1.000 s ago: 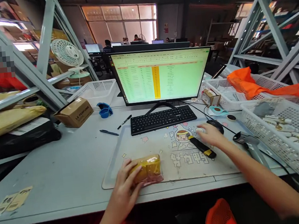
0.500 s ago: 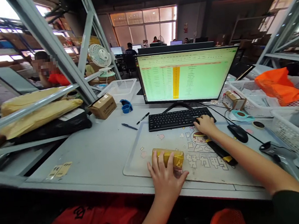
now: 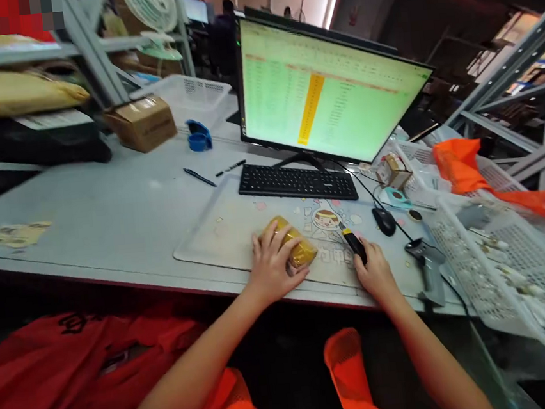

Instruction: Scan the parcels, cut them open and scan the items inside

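Note:
A small package wrapped in yellow tape lies on the printed desk mat. My left hand rests over its near left side, fingers curled across the top and the thumb along the near edge. To the right, my right hand is closed around the handle of a black and yellow utility knife. The knife's tip points away from me and to the left, over the mat, apart from the package. Whether its blade is out is too small to tell.
Behind the mat stand a keyboard and a monitor. A mouse, a barcode scanner and a white plastic basket are on the right. Further left are a pen, a blue container and a cardboard box.
My right hand has come back from the keyboard and taken hold of the utility knife. The package has turned under my left hand. The view has tilted down.

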`<state>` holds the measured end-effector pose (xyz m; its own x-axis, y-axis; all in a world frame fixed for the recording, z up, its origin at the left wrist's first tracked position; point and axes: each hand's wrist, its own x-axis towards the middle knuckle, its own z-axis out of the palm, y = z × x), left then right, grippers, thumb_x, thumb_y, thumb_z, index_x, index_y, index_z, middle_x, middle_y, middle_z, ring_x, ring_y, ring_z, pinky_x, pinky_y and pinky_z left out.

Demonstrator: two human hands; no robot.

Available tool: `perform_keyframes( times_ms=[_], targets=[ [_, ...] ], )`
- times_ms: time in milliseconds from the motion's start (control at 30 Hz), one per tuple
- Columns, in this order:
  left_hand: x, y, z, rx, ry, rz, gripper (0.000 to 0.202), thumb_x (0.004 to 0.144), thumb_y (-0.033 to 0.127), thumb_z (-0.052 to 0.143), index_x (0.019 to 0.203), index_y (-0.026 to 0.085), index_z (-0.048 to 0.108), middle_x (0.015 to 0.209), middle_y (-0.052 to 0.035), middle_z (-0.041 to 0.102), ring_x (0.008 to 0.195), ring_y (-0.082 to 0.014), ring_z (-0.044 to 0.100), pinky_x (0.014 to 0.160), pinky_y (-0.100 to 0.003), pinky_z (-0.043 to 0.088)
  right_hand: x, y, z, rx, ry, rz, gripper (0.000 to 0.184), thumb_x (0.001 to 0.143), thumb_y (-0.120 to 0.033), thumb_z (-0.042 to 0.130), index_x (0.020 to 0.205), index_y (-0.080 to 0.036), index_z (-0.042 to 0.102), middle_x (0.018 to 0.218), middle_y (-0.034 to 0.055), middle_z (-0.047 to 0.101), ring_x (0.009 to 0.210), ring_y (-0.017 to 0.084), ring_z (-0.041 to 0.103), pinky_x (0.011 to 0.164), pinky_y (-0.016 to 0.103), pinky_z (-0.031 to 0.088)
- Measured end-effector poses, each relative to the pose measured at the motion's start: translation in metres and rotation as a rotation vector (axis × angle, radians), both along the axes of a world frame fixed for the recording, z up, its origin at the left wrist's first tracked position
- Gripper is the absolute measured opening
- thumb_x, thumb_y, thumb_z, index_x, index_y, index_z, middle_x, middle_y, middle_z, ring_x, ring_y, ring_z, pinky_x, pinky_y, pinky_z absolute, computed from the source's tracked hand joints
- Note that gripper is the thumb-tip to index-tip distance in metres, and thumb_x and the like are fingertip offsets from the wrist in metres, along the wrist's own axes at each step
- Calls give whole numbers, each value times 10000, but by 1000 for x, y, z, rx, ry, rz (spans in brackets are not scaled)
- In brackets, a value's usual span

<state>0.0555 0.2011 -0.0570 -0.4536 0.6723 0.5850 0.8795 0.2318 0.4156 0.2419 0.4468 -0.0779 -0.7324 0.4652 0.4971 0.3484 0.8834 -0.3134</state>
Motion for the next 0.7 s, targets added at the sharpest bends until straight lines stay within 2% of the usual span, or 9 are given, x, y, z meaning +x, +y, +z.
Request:
perform_keyframes(
  times_ms=[67, 167, 233, 300, 533, 700],
  targets=[
    [3, 1, -3, 8, 7, 29, 569, 841, 448, 727, 1357, 241, 605, 1582, -154, 475, 1561, -392, 246, 1221, -655, 167, 16, -18, 14, -7, 59, 66, 462, 1011, -316, 468, 1436, -149, 542, 1217, 171, 668, 1125, 290, 651, 986, 468, 552],
    [2, -1, -4, 36, 42, 32, 545, 844, 484, 722, 1322, 240, 632, 1551, -141, 514, 1536, -367, 305, 1204, -581, 254, 33, -53, 34, -34, -38, 269, 459, 1036, -371, 536, 1466, -212, 550, 1115, 114, 695, 988, 242, 686, 868, 374, 585],
    [0, -1, -3, 13, 44, 35, 554, 810, 457, 731, 1314, 244, 644, 1536, -131, 529, 1522, -367, 325, 1195, -563, 275, 35, -72, 42, -17, -120, 371, 452, 1047, -392, 535, 1464, -223, 575, 1009, 93, 691, 871, 220, 684, 774, 339, 584],
    [-1, -2, -2, -18, 38, 41, 582, 762, 392, 734, 1317, 245, 646, 1532, -124, 533, 1521, -368, 321, 1196, -551, 282, 30, -83, 45, 34, -154, 403, 441, 1054, -410, 521, 1440, -218, 612, 934, 84, 674, 792, 210, 663, 708, 328, 570],
    [-1, -5, -4, -20, 72, 46, 644, 746, 310, 682, 1377, 220, 588, 1567, -145, 500, 1532, -367, 322, 1206, -557, 280, 15, -80, 45, 119, -156, 413, 437, 1049, -408, 530, 1423, -211, 642, 900, 83, 659, 770, 202, 626, 675, 317, 531],
    [1, -4, -5, 7, 89, 30, 602, 778, 351, 718, 1353, 221, 594, 1550, -154, 514, 1528, -370, 330, 1209, -561, 288, 7, -79, 48, 207, -150, 424, 416, 1040, -407, 543, 1397, -242, 678, 938, 97, 679, 810, 216, 622, 712, 329, 511]
  ],
)
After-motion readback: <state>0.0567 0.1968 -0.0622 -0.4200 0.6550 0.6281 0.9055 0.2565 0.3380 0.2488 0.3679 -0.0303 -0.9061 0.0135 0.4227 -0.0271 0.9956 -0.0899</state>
